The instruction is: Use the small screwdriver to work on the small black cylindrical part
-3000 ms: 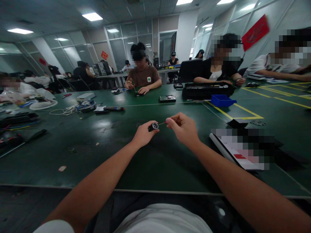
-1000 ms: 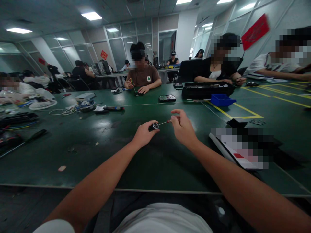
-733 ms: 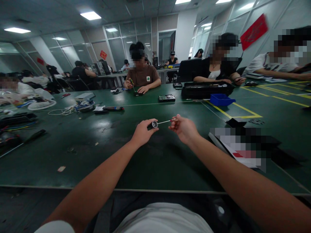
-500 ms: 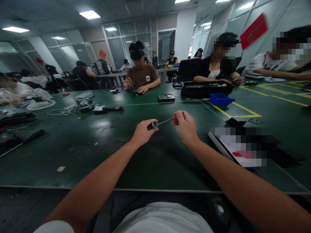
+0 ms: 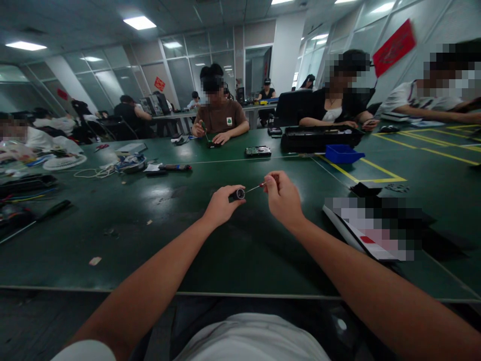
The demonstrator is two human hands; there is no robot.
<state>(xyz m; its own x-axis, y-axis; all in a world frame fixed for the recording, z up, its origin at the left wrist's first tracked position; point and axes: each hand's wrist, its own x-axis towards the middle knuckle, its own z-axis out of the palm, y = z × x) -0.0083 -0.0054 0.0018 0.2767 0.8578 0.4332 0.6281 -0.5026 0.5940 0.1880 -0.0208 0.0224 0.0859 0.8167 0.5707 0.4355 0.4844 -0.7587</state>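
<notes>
My left hand (image 5: 218, 206) is closed around a small dark cylinder (image 5: 239, 194), thumb below and fingers above, with its round, ringed end turned toward me. What the cylinder belongs to is not clear. In my right hand (image 5: 284, 201) is a thin screwdriver (image 5: 255, 188), its red handle mostly hidden by the fingers. The slim metal shaft slants down to the left, its tip close to the cylinder's right edge. Whether the tip touches it I cannot tell. Both hands are above the green table (image 5: 233, 255).
A white box-like item (image 5: 361, 235) lies right of my right forearm. Farther off are a blue bin (image 5: 343, 153), a long black casing (image 5: 319, 138) and a hard drive (image 5: 257, 151). A long screwdriver (image 5: 52, 209) lies left. Across the table a person (image 5: 221, 116) works.
My right hand has turned and moved slightly left, bringing the screwdriver's red handle into sight. The cylinder in my left hand has tilted a little; that hand has barely moved.
</notes>
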